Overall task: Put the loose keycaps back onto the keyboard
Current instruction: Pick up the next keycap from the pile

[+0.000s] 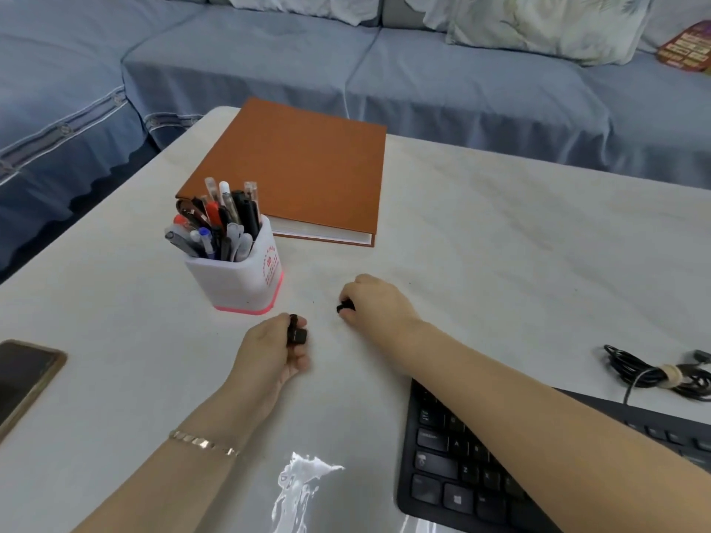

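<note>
Both hands gripping keycaps, mid-table.
Our left hand (265, 352) curls round small black plastic keycaps (297, 334); right hand (375, 302) pinches another keycap (343, 307). Matte black keyboard (442, 490) sits near-right. Smooth pale table (500, 263) lies bare between the hands and the orange binder (300, 167).

Left hand (269, 350): grips small black plastic keycaps (297, 334) over the pale marbled tabletop (500, 263).
Right hand (375, 302): pinches another black keycap (345, 307).
Flat black keyboard (454, 478): lower right, partly under the right forearm.
</note>
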{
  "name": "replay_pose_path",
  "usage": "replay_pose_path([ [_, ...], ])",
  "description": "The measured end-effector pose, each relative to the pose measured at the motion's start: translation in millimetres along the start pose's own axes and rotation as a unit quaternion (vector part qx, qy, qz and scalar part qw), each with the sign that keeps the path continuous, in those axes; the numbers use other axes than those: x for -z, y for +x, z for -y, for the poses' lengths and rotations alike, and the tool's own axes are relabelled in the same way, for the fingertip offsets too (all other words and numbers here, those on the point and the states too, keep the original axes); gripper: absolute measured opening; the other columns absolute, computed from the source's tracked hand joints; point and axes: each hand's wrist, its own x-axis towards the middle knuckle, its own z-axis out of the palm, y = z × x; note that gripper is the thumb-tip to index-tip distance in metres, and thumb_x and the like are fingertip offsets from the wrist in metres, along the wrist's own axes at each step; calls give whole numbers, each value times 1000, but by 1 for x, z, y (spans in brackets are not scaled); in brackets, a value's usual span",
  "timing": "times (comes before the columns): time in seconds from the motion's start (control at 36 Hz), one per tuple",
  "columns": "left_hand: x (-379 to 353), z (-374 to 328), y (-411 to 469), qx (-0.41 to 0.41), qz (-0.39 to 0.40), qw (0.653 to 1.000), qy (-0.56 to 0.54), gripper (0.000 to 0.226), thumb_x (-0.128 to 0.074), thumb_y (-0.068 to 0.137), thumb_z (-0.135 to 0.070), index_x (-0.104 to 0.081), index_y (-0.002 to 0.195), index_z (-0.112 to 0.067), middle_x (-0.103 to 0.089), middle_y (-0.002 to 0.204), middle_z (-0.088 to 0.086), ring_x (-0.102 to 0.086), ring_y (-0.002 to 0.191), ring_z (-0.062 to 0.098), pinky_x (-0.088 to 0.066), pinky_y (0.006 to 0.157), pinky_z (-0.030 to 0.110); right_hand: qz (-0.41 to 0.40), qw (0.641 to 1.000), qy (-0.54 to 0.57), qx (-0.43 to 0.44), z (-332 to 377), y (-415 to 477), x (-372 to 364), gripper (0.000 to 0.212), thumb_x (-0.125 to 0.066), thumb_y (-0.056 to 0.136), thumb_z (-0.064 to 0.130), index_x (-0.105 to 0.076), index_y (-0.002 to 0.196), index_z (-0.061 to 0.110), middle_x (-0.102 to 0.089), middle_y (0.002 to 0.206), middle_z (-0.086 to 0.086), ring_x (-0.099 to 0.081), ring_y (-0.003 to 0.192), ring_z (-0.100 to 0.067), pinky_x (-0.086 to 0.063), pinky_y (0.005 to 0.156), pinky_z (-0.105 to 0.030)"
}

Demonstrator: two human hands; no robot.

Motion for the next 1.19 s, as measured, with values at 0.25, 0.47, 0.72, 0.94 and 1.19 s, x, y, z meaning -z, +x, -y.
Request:
replay_pose_path([
  [0.25,-16,4,-29,135,76,968,-198,24,-34,91,-7,-47,71,-8,-45,55,3,-48,40,11,-41,38,14,18,993,-119,14,-16,-37,-3,24,-40,92,5,-53,112,4,-48,115,-13,-53,101,-32,-32,67,-30],
  [0.47,-29,1,-53,163,92,963,-194,22,-35,87,-9,-52,73,-4,-49,61,7,-48,51,16,-44,43,17,-4,998,-22,-55,-21,-43,-1,25,-45,90,11,-58,110,4,-47,117,-10,-55,99,-33,-41,72,-31],
  [0.72,-31,6,-63,186,86,949,-238,34,-35,98,-16,-60,99,7,-65,96,21,-63,91,31,-55,73,37,10,994,-108,-31,-20,-43,5,26,-43,88,-6,-56,109,1,-50,117,-14,-55,105,-32,-37,72,-30],
  [0.94,-35,8,-68,213,70,933,-281,41,-27,101,-21,-57,106,6,-63,109,22,-54,113,33,-41,90,41,8,994,-104,-27,-23,-42,9,24,-43,89,-4,-57,109,1,-54,116,-17,-55,106,-33,-41,76,-31],
  [1.19,-44,9,-82,222,68,934,-270,38,-31,100,-19,-60,105,5,-66,107,21,-59,105,33,-46,79,40,-15,996,-9,-85,-38,-48,5,28,-46,89,6,-61,114,8,-57,115,-13,-57,103,-31,-42,72,-29],
])
